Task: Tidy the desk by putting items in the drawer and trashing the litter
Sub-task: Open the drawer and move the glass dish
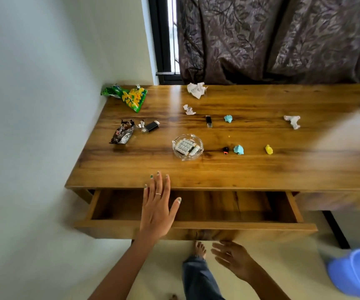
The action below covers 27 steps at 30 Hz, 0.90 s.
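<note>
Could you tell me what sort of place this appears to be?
Probably a room in a home, perhaps a bedroom or study: a wooden desk with an open drawer stands in a corner beside a window hung with patterned curtains.

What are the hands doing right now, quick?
Left hand: open, fingers straight, over the open drawer, holding nothing.
Right hand: open, fingers spread, below the drawer front, holding nothing.
</note>
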Motion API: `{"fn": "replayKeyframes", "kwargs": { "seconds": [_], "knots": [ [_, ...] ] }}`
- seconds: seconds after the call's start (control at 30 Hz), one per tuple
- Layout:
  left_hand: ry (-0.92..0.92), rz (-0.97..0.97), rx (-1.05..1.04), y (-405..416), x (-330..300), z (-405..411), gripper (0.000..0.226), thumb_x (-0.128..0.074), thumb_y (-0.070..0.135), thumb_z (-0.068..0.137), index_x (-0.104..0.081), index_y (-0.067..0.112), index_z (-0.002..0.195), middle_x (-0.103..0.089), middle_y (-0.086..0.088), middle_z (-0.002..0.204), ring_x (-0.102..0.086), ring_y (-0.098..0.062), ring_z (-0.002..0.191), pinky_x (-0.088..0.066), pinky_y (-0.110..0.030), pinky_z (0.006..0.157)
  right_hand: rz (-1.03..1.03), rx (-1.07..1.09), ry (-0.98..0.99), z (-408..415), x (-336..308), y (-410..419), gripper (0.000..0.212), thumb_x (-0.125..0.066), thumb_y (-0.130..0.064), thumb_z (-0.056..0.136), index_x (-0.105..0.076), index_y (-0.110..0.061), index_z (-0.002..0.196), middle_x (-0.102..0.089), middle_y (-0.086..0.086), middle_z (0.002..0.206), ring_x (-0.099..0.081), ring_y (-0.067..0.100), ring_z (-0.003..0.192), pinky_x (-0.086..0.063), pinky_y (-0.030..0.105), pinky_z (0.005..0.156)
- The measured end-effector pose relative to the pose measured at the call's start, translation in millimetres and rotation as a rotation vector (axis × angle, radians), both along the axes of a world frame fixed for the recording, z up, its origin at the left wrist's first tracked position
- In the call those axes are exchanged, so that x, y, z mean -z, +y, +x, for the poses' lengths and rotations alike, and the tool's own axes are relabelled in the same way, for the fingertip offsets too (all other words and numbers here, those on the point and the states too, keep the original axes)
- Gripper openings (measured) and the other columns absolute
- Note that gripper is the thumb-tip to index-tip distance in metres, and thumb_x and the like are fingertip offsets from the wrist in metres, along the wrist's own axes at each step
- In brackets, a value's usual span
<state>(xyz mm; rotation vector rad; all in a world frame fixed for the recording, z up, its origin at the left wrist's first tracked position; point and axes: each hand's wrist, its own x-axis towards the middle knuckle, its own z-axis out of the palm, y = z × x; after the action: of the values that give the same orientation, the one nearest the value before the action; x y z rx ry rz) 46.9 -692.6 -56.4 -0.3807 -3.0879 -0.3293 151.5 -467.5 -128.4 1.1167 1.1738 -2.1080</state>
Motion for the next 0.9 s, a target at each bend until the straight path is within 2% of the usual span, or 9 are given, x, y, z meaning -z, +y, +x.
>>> {"fn": "replayKeyframes", "kwargs": {
  "seconds": [0.17,0.27,0.33,0.4,0.47,0.57,0.63,0.8,0.9],
  "knots": [
    [0.038,-0.043,0.071,7.4,9.3,38.1,0.084,-0.054,0.046,0.085,-0.015,0.012,0.151,-0.011,-0.014,0.158,-0.010,-0.033,0.144,-0.012,-0.048,0.114,0.370,-0.627,0.137,50.3,-65.0,4.1,0.011,-0.059,-0.016,0.091,-0.068,-0.012,0.095,-0.071,0.008,0.097,-0.066,0.018,0.086,-0.050,0.027,0.077],
    [-0.027,-0.076,0.131,8.3,13.5,54.9,0.080,-0.040,0.051,0.083,-0.018,0.012,0.150,-0.016,-0.015,0.157,-0.010,-0.031,0.144,-0.009,-0.049,0.118,0.470,-0.670,0.397,54.4,-111.2,-4.4,0.017,-0.051,-0.015,0.095,-0.068,-0.014,0.096,-0.072,0.005,0.091,-0.068,0.015,0.083,-0.052,0.021,0.072],
    [-0.108,-0.103,0.152,4.9,17.6,63.3,0.081,-0.029,0.056,0.083,-0.015,0.014,0.150,-0.012,-0.014,0.157,-0.005,-0.032,0.144,0.000,-0.045,0.115,0.668,-0.628,0.578,50.1,-133.3,-12.7,0.018,-0.048,-0.016,0.096,-0.066,-0.019,0.100,-0.070,-0.002,0.092,-0.065,0.007,0.086,-0.050,0.017,0.072],
    [-0.157,-0.123,0.190,2.3,21.4,68.0,0.085,-0.011,0.062,0.080,0.006,0.018,0.150,0.012,-0.010,0.157,0.013,-0.032,0.144,0.011,-0.042,0.117,1.006,-0.729,0.704,40.6,-139.8,-17.2,0.020,-0.046,-0.023,0.096,-0.061,-0.028,0.108,-0.061,-0.017,0.105,-0.056,-0.004,0.095,-0.043,0.007,0.078],
    [-0.234,-0.105,0.213,1.7,19.3,73.8,0.089,0.004,0.067,0.071,0.024,0.019,0.143,0.033,-0.006,0.149,0.028,-0.030,0.139,0.015,-0.044,0.116,1.186,-0.956,0.718,32.6,-132.2,-16.9,0.027,-0.042,-0.030,0.097,-0.054,-0.029,0.122,-0.052,-0.018,0.118,-0.046,-0.006,0.108,-0.033,0.005,0.085],
    [-0.347,-0.150,0.231,2.2,11.0,82.4,0.093,0.013,0.069,0.062,0.033,0.015,0.135,0.042,-0.005,0.142,0.037,-0.027,0.132,0.019,-0.042,0.109,1.048,-1.234,0.588,34.9,-117.5,-20.6,0.031,-0.033,-0.035,0.100,-0.058,-0.018,0.107,-0.057,-0.001,0.106,-0.053,0.012,0.097,-0.036,0.017,0.078],
    [-0.426,-0.152,0.238,2.5,8.3,87.1,0.097,0.013,0.074,0.060,0.034,0.016,0.134,0.044,-0.005,0.140,0.040,-0.025,0.129,0.021,-0.041,0.107,0.955,-1.268,0.520,41.4,-113.6,-22.8,0.035,-0.028,-0.037,0.101,-0.056,-0.018,0.095,-0.055,0.002,0.091,-0.051,0.013,0.083,-0.037,0.020,0.072],
    [-0.566,-0.126,0.299,-0.6,6.6,98.3,0.116,0.019,0.084,0.047,0.025,0.022,0.144,0.041,-0.001,0.143,0.041,-0.021,0.127,0.021,-0.038,0.106,0.807,-1.355,0.476,38.4,-115.9,-14.8,0.029,-0.032,-0.038,0.100,-0.053,-0.021,0.091,-0.050,0.000,0.087,-0.046,0.011,0.079,-0.035,0.025,0.070],
    [-0.623,-0.128,0.285,-1.5,6.9,101.3,0.100,0.006,0.082,0.068,0.022,0.023,0.147,0.037,-0.002,0.149,0.039,-0.020,0.130,0.018,-0.039,0.111,0.748,-1.415,0.469,34.0,-116.7,-13.7,0.028,-0.034,-0.038,0.099,-0.054,-0.020,0.092,-0.048,0.001,0.087,-0.044,0.011,0.079,-0.034,0.026,0.069]
  ]
}}
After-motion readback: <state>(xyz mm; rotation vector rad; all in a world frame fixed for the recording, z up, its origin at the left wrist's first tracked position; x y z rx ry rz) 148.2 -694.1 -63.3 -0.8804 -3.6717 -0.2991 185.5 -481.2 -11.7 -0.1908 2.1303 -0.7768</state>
